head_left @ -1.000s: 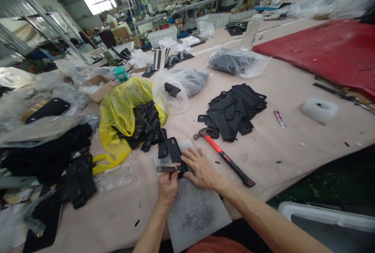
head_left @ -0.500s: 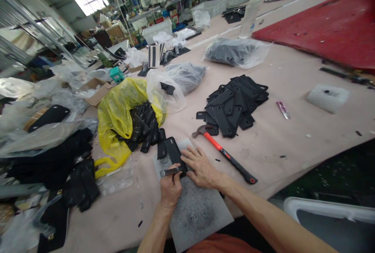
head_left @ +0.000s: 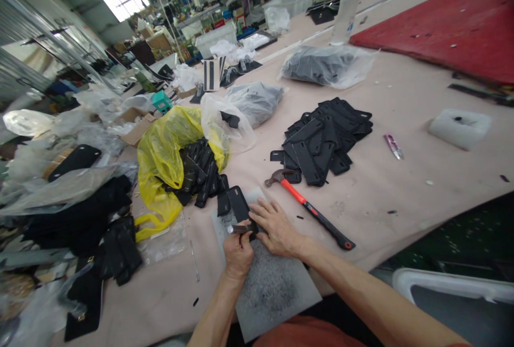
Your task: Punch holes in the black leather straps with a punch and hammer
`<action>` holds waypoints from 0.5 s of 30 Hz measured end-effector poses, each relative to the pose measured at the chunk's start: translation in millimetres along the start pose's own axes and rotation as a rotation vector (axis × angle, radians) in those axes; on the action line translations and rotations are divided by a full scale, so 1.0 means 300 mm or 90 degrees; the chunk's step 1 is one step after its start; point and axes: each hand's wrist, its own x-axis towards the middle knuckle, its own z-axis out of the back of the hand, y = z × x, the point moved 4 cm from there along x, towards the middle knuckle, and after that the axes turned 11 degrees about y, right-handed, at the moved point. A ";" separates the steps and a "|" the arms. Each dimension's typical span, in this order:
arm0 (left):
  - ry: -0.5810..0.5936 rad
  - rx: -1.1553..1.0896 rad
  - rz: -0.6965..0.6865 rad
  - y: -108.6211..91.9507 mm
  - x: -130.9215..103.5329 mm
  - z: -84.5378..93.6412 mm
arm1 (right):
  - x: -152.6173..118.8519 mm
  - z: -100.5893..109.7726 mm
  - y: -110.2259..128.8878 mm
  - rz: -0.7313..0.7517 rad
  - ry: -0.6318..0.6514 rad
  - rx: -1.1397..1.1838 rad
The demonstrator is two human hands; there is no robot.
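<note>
My left hand (head_left: 237, 255) is closed around a short metal punch (head_left: 235, 228), which slants over the near end of a black strap-like piece (head_left: 238, 203). The far end of that piece has a slot in it. My right hand (head_left: 279, 229) lies flat with its fingers spread, fingertips at the right edge of the piece. Beneath both is a grey board (head_left: 273, 289) covered with dark marks. To the right of my right hand rests a claw hammer (head_left: 308, 206) with a red and black handle. The punch's working tip is hard to make out.
A pile of black slotted pieces (head_left: 321, 143) lies beyond the hammer. On the left, a yellow plastic bag (head_left: 160, 149) spills more black pieces. Farther off are clear bags of black parts (head_left: 325, 66), pink snips (head_left: 393, 146), a white roll (head_left: 460, 128) and a red sheet (head_left: 441, 31).
My left hand and the punch have shifted slightly right, toward my right hand. The right hand keeps its place on the black piece. The view has moved slightly.
</note>
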 end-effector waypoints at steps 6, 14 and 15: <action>0.016 0.019 -0.012 0.005 0.005 -0.007 | -0.010 0.024 0.007 0.022 -0.014 -0.022; 0.011 0.011 -0.007 0.016 -0.005 -0.015 | -0.128 0.188 -0.212 -0.382 -0.195 0.257; 0.013 0.009 -0.006 0.015 -0.005 -0.016 | -0.139 0.190 -0.242 -0.423 -0.185 0.330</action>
